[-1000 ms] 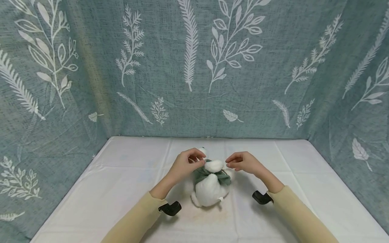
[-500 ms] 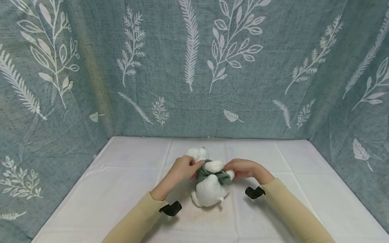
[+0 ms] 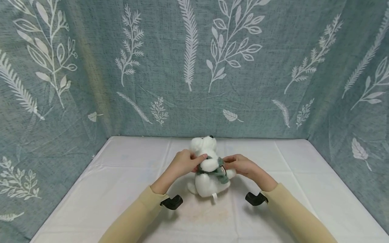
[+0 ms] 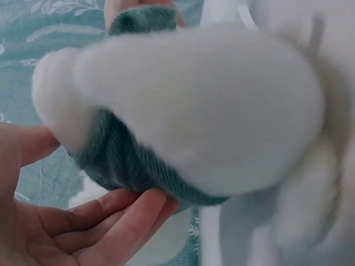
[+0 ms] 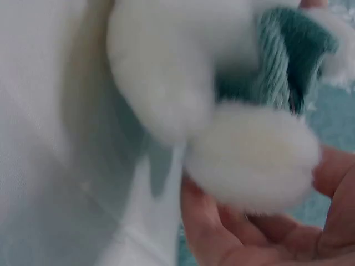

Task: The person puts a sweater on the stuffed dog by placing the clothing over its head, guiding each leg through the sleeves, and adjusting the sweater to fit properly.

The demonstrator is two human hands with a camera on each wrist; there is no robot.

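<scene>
A white plush dog [image 3: 209, 184] with a black nose and a green knitted scarf [image 3: 223, 177] stands tilted on the table, its head toward the back. My left hand [image 3: 183, 163] grips its left side at the neck. In the left wrist view the fingers [image 4: 130, 224] lie against the scarf, and the thumb touches a white limb. My right hand [image 3: 241, 166] holds the toy's right side. In the right wrist view its thumb and fingers [image 5: 205, 221] curl round a white stuffed paw [image 5: 252, 158]. A small white tag [image 3: 214, 196] hangs from the toy's lower end.
A white cloth [image 3: 136, 189] with creases and a faint brownish stain covers the table. Blue-green curtains [image 3: 170, 67] with white leaf prints rise at the back and both sides. Each wrist carries a black camera mount [image 3: 172, 202].
My right hand has come in from the right and taken hold of the paw. The left hand has closed in on the toy. The plush dog has tipped up, its head moving back and right.
</scene>
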